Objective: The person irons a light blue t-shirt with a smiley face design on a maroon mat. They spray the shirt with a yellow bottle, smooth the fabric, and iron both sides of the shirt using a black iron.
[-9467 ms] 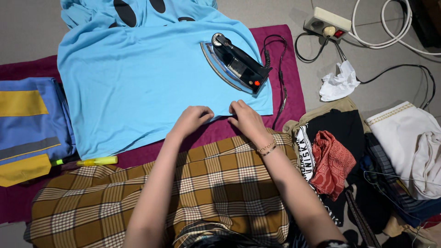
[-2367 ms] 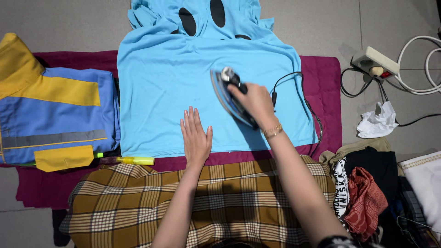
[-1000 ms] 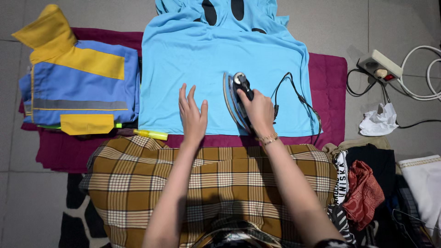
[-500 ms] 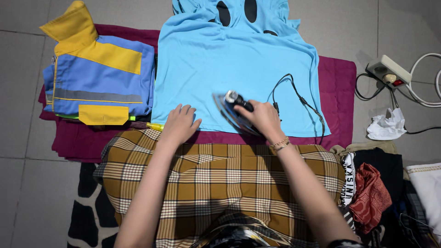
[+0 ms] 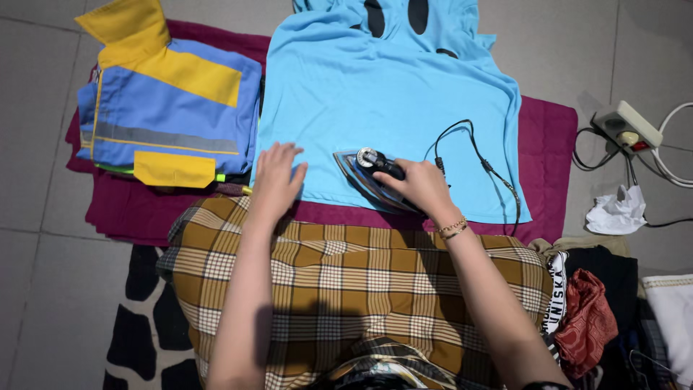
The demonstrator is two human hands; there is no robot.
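A light blue shirt (image 5: 393, 87) lies spread flat on a maroon cloth (image 5: 548, 144) on the floor. My right hand (image 5: 422, 188) grips the black handle of an electric iron (image 5: 361, 167) that rests on the shirt's lower hem, tip pointing left. Its black cord (image 5: 476, 148) loops over the shirt to the right. My left hand (image 5: 276, 177) lies flat with fingers spread on the shirt's lower left corner, just left of the iron. A brown plaid cloth (image 5: 346, 282) covers my lap below both hands.
A folded blue and yellow garment (image 5: 170, 108) lies left of the shirt. At right are a white power strip (image 5: 626, 128), a crumpled white cloth (image 5: 617, 213) and a pile of dark, red and white clothes (image 5: 613, 310). Grey floor tiles surround the cloth.
The iron in my right hand has slid down and left to the shirt's hem. My left hand has shifted left to the shirt's corner. The view has drifted left.
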